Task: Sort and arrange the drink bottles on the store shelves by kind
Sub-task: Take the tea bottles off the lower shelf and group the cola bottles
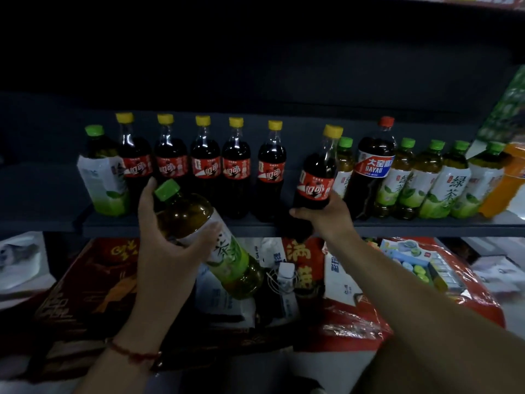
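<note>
My left hand (167, 245) grips a green-capped green tea bottle (227, 251), tilted in front of the dark shelf (176, 227). My right hand (326, 214) grips a yellow-capped cola bottle (318, 172) by its lower part, leaning at the shelf's front edge. Several upright yellow-capped cola bottles (206, 166) stand in a row on the shelf, with one green tea bottle (102, 172) at their left end. To the right stand a red-capped Dayao bottle (372, 166) and several green tea bottles (443, 180).
An orange drink bottle (502, 183) stands at the shelf's far right beside a green carton (505, 115). Below the shelf lie red gift boxes (93, 280), white cartons (338, 268) and a plastic-wrapped red pack (426, 268). The shelf's left part is dark and bare.
</note>
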Demonstrator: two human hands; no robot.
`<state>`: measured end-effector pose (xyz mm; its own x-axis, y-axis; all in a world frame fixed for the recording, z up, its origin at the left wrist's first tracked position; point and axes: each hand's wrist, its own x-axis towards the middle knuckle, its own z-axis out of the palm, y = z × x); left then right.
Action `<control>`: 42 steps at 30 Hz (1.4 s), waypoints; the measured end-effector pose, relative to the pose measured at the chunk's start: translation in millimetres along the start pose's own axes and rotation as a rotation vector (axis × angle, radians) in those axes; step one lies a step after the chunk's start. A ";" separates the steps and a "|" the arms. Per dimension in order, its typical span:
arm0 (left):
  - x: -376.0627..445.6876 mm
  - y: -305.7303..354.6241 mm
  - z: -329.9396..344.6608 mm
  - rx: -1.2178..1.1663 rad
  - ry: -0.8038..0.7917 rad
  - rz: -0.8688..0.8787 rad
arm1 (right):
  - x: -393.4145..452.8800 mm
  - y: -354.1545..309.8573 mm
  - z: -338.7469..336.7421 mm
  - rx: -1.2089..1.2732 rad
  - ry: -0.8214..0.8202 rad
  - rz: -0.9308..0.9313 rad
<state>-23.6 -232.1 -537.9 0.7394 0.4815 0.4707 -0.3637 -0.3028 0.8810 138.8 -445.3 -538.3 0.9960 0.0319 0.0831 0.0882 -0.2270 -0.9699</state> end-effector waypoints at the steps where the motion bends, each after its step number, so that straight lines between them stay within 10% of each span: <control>1: 1.2 -2.3 -2.1 -0.014 0.003 -0.010 | 12.2 -3.0 4.2 -0.031 0.027 -0.021; 25: 14.4 -11.2 -5.5 -0.001 -0.054 -0.026 | 48.0 28.3 42.7 -0.091 0.169 -0.154; 33: 17.5 15.4 -6.0 -0.015 -0.046 0.032 | -100.3 -28.8 46.7 -0.154 -0.634 -0.110; 42: 59.4 103.6 -13.8 0.054 -0.144 0.177 | -97.8 -113.1 13.3 -0.281 -0.499 -0.359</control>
<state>-25.2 -223.6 -418.0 0.7416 0.2958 0.6021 -0.4664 -0.4178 0.7797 31.2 -409.8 -439.8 0.7851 0.5834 0.2079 0.4800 -0.3609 -0.7996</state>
